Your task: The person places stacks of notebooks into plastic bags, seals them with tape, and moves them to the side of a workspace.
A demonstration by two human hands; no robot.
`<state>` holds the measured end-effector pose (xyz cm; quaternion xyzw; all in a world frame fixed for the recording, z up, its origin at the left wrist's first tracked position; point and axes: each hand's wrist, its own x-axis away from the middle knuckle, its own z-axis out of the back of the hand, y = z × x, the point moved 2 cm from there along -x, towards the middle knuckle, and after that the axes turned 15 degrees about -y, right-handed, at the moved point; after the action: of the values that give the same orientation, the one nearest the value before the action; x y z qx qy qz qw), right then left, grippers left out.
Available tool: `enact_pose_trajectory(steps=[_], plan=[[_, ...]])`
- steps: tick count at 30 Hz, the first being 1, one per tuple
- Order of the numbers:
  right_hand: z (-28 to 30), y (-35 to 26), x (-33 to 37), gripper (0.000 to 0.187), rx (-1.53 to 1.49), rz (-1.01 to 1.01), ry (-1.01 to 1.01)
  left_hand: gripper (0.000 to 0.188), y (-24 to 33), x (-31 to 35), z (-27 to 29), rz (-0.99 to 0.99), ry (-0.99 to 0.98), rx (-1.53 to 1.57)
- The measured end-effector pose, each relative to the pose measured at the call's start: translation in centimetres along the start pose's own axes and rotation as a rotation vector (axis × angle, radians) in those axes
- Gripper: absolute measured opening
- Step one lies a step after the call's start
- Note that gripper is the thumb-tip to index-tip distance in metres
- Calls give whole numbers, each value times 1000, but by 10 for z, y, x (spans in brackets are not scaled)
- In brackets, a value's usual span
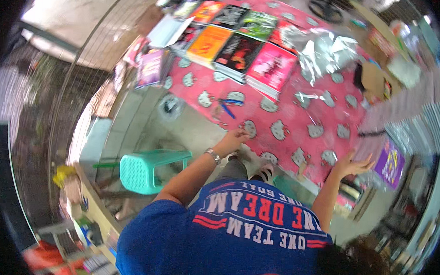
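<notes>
My left hand (234, 140), with a metal watch on its wrist, is at the near left edge of a table with a pink cartoon-cat cloth (290, 149). Its fingers are loosely bent and blurred, and no object shows in them. My right hand (353, 166) is spread with nothing in it, at the table's right edge. Closest to it is a purple-covered pack (389, 165) on the right. Beyond my left hand, a blue pen (227, 109) lies on the cloth. Stacks of books with orange (210, 43), black (238, 55) and pink (271, 65) covers stand farther back.
Crumpled silver plastic (328, 53) lies at the table's back right. Tall paper stacks (413, 114) stand along the right side. A mint-green plastic stool (145, 170) is on the floor at left, near my left arm. A purple book (150, 67) sits at the table's left end.
</notes>
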<state>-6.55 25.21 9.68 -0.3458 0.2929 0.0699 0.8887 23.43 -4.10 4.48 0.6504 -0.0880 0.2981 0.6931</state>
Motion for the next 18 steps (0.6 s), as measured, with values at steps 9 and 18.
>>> enact_pose_trajectory(steps=[9,18], plan=[[-113,-85,16,60,310,333,-804,25,-47,37,113,-29,295,500],[-265,-101,41,56,372,451,-1089,28,-140,144,305,-89,966,631]])
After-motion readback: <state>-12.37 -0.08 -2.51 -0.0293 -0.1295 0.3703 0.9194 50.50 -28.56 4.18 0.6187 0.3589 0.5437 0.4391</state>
